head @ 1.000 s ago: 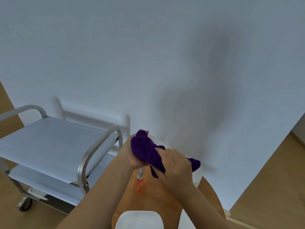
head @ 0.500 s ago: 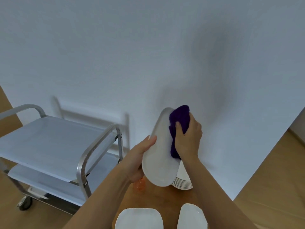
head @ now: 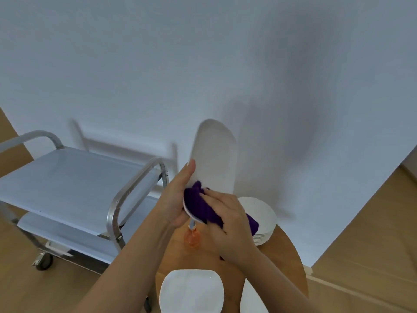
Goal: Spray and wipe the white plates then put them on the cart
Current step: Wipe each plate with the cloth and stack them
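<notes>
My left hand [head: 178,195] holds a white plate [head: 214,154] upright by its lower left edge, above the wooden table. My right hand [head: 223,218] grips a purple cloth [head: 200,206] and presses it against the plate's lower part. Below the hands stands an orange spray bottle [head: 191,239] on the table. A stack of round white plates [head: 261,220] sits on the table to the right, partly hidden by my right hand. The metal cart [head: 67,177] stands to the left, its top shelf bare.
Two more white plates lie at the table's near edge, a squarish plate [head: 191,292] and another plate [head: 250,301] half hidden under my right forearm. The round wooden table [head: 286,263] stands against a white wall. Wooden floor shows at right.
The cloth in my right hand has slid from the plate's top down to its lower end. The plate is now tilted more upright, face toward me.
</notes>
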Demonstrator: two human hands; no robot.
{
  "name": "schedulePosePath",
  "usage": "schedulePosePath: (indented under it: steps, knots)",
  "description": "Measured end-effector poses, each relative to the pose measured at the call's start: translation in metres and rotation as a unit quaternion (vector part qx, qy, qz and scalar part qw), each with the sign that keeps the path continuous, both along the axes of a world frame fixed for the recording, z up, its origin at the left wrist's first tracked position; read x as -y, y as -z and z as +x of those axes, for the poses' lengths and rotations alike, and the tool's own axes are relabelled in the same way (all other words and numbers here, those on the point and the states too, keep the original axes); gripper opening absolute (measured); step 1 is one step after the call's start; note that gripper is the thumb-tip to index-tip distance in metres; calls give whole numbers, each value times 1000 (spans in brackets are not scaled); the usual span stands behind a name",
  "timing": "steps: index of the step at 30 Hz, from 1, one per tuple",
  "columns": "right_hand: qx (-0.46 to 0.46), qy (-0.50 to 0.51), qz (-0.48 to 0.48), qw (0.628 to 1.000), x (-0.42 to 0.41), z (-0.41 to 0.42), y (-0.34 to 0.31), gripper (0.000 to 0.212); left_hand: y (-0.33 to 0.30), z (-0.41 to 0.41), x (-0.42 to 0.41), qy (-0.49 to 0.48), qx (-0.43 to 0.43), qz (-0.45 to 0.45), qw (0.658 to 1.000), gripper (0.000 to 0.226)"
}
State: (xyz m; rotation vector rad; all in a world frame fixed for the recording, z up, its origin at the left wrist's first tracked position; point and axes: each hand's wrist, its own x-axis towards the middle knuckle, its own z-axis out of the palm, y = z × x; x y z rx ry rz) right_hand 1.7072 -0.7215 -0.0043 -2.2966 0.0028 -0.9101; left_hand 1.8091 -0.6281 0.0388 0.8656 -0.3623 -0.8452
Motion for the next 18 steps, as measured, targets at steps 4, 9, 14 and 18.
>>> schedulePosePath:
  steps: [4,9,14,18]
  knots:
    - [12,72,-38,997,29,-20,24,40,14,-8,9,32,-2,-12,999,71]
    - [-5,203,-39,978,52,-38,56,43,46,-21,29,121,4,47,992,53]
    - [-121,272,58,953,90,-54,91,51,96,-38,44,178,-23,203,963,49]
    - [-183,294,21,938,117,-67,128,50,131,-49,61,246,-60,265,930,46]
